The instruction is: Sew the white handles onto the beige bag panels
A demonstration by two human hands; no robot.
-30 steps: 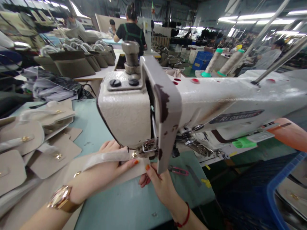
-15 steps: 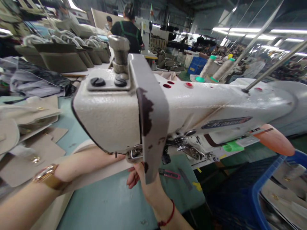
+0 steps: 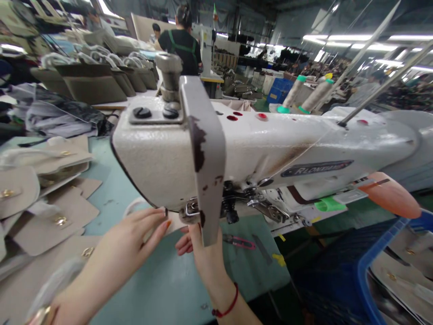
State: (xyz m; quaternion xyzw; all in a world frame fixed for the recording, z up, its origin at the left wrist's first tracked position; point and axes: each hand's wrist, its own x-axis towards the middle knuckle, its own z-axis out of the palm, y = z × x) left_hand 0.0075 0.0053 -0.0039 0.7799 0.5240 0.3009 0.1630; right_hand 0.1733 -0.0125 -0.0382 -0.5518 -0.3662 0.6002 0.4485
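Feeding stage, by the look of it: left hand (image 3: 135, 234) lies flat, fingers spread, on the beige panel (image 3: 171, 223) under the sewing machine head (image 3: 162, 158), right hand (image 3: 194, 246) steadies its edge, grip hidden; next calls for even guiding past the head, which blocks sight; thread snips (image 3: 238, 242) lie near.

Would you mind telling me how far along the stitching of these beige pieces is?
Done: nothing clearly finished shows. In hand: left hand and right hand press a beige piece under the sewing machine head. Left: a stack of beige flaps with gold clasps waits alongside.
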